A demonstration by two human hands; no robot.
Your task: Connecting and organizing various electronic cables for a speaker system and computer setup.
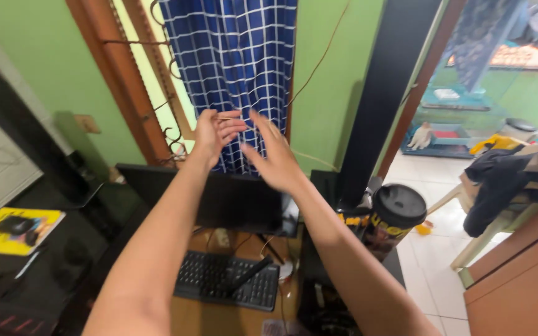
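Hands, left hand (214, 132) and right hand (273, 155), reach toward checked blue curtain (238, 56).

We see a blue curtain (235, 68) checked with thin white lines, hanging against a light green wall (26, 56). The monitor (219, 199) and keyboard (228, 280) are black, the booklet (14, 231) yellow, the jar's lid (400, 205) black.

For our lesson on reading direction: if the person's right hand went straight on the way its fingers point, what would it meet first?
Probably the blue checked curtain: the right hand points up and forward at it, though depth is unclear.
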